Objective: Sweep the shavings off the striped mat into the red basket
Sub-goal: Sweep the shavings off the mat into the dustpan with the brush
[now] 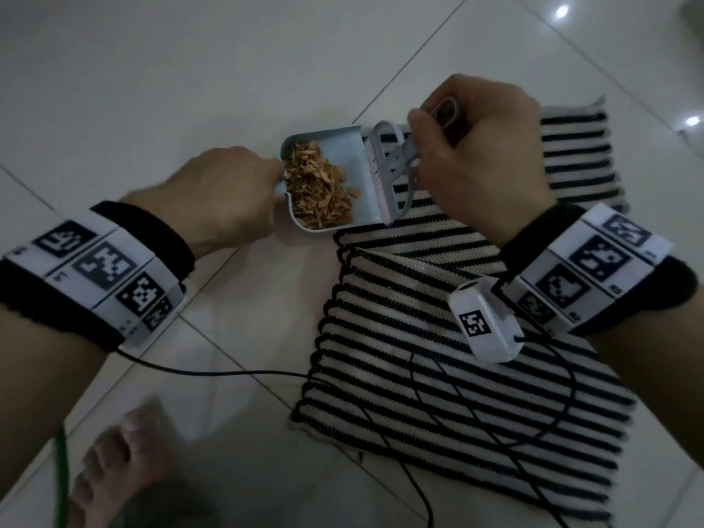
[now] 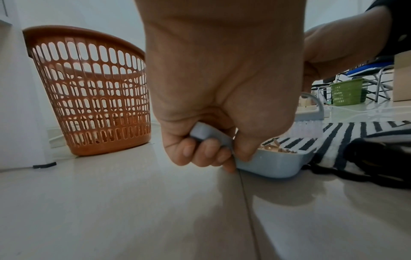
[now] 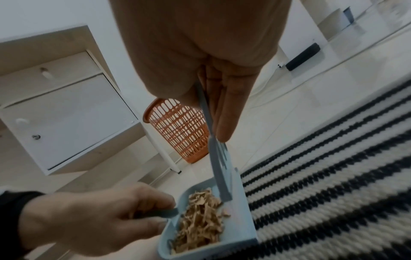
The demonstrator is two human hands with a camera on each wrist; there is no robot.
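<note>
A pile of brown shavings (image 1: pixel 318 186) lies in a pale blue dustpan (image 1: pixel 356 173) on the floor, its lip against the left edge of the black-and-white striped mat (image 1: pixel 438 375). My left hand (image 1: pixel 224 200) grips the dustpan's handle (image 2: pixel 209 135). My right hand (image 1: pixel 480 158) holds a small grey brush (image 1: pixel 384 177) at the dustpan's lip. The red basket (image 2: pixel 93 93) stands on the floor beyond the dustpan, apart from both hands, and also shows in the right wrist view as the red basket (image 3: pixel 177 130).
White tiled floor (image 1: pixel 190 89) surrounds the mat. A white cabinet (image 3: pixel 62 119) stands left of the basket. A green basket (image 2: pixel 347 91) and folding chair sit far off. Black cables (image 1: pixel 476 421) trail over the mat. A bare foot (image 1: pixel 114 466) is at lower left.
</note>
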